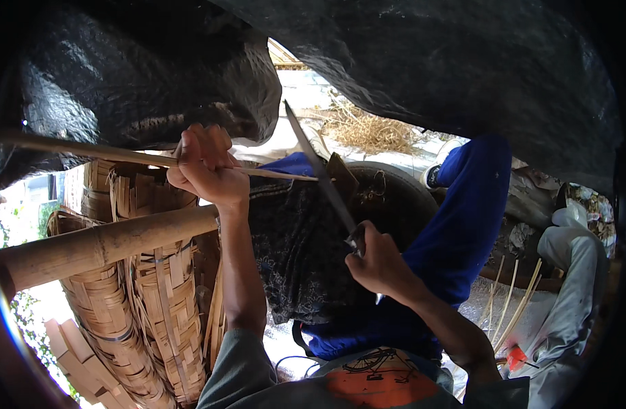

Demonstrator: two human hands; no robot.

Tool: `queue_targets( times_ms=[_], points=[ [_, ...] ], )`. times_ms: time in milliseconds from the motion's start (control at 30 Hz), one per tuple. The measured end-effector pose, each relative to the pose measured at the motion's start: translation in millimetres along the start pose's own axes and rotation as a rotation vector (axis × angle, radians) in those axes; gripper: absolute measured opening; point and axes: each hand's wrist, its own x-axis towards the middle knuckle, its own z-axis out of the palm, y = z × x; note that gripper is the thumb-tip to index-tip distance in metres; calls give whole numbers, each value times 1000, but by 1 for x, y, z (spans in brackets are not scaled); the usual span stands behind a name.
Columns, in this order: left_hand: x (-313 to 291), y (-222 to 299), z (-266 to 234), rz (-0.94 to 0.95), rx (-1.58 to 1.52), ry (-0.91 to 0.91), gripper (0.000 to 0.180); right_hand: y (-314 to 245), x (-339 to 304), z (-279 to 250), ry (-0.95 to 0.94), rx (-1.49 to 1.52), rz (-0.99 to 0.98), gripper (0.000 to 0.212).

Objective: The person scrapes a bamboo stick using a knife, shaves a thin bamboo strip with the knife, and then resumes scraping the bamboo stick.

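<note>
Black tarpaulin (463, 68) is stretched overhead, with woven bamboo baskets (156, 307) stacked below and to the left of the grip. A thin bamboo strip (88, 150) is clasped in the closed left hand (204, 167), its long axis running roughly level, from far out on the left through the fist to its tip just right of it. That tip is met by the blade of a long knife (320, 170), whose handle is enclosed by the closed right hand (378, 262); the blade slants up and leftward from that grip. A thick bamboo pole (101, 245) lies beneath the left hand, and a blue-clad knee (463, 204) is raised just beyond the right hand
</note>
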Motion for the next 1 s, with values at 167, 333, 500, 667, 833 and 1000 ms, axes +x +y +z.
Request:
queue_targets(
  times_ms=[167, 333, 500, 667, 833, 1000],
  points=[
    [1, 3, 0, 10, -12, 79, 46, -40, -6, -32, -45, 58, -61, 25],
    [5, -5, 14, 47, 33, 203, 47, -11, 7, -6, -145, 107, 42, 24],
    [6, -2, 2, 39, 74, 198, 48, 25, 21, -9, -115, 2, 124, 24],
    [8, -3, -1, 56, 148, 280, 47, -7, 14, -19, -107, 64, 37, 25],
    [7, -5, 4, 131, 331, 283, 46, 38, 20, 10, -177, 2, 192, 24],
    [7, 1, -1, 53, 247, 374, 46, 39, 27, -21, -15, 29, 124, 21]
  ],
)
